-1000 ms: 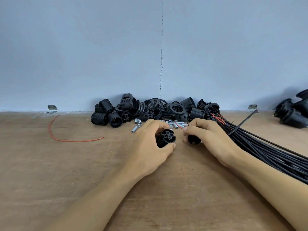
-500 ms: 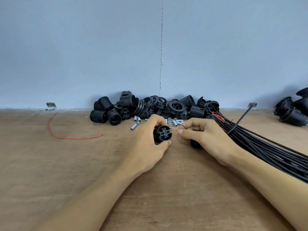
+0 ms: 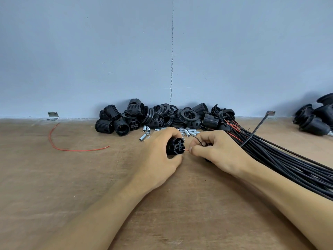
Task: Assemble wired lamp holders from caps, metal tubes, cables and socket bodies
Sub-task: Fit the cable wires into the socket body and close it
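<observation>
Left hand (image 3: 156,159): fingers and thumb curled round a black socket body (image 3: 175,146), gripping it. Its terminal face points toward my right hand, and it sits just above the worktop (image 3: 54,186).

Right hand (image 3: 216,150): just right of the socket body. Thumb and forefinger pinch a thin red lead (image 3: 186,149), whose bare tip touches the terminal face. Whether the tip is inside a slot, I cannot tell. A thin black lead (image 3: 199,140) loops up over my forefinger, right of the socket body. A single black cable (image 3: 255,130) rises from behind this hand, up and to the right of the socket body. Something dark shows under my palm; I cannot identify it.

Positions relative to the socket body:
- Behind it, against the wall (image 3: 108,51): a heap of black parts (image 3: 162,116), made up of threaded socket shells, rings and caps.
- Just behind it, in front of that heap: scattered metal tubes (image 3: 189,132), some partly hidden by my fingers.
- To its right, past my right hand: a thick cable bundle (image 3: 288,163) lying on the worktop and running off the right edge, with red lead ends showing at its far end.
- Far right, near the wall: a second cluster of black holders (image 3: 313,118), partly cut off.
- Well to its left: a loose red wire (image 3: 59,145) curved on the worktop.
</observation>
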A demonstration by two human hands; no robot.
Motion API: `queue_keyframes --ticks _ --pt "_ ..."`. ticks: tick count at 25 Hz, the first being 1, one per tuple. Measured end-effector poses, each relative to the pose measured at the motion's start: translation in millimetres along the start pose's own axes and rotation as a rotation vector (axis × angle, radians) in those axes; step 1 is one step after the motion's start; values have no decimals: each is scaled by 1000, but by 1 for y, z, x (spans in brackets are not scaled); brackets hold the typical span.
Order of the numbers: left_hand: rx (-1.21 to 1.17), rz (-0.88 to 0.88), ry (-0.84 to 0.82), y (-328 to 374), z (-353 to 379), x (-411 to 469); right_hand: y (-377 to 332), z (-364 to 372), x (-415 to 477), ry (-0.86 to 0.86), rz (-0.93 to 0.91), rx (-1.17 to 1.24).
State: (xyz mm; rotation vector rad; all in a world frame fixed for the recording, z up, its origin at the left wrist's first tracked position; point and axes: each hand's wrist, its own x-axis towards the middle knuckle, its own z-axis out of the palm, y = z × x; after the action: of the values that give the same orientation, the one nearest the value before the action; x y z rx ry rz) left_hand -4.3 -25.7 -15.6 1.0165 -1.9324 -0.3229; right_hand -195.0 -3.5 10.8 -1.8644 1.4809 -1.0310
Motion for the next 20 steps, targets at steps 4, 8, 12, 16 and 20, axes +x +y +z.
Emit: queue_keyframes --ticks 4,8,12,16,20 --pt "24 30 -5 0 -1 1 2 0 1 0 -10 -32" --pt "39 69 -9 -1 1 1 3 0 1 -23 -18 -24" --pt "63 90 -1 -3 1 1 2 0 1 -30 -19 -7" --pt "71 93 -7 -3 2 1 2 -1 1 -37 -16 1" --pt "75 103 -7 -2 2 0 3 -1 1 -43 -11 -2"
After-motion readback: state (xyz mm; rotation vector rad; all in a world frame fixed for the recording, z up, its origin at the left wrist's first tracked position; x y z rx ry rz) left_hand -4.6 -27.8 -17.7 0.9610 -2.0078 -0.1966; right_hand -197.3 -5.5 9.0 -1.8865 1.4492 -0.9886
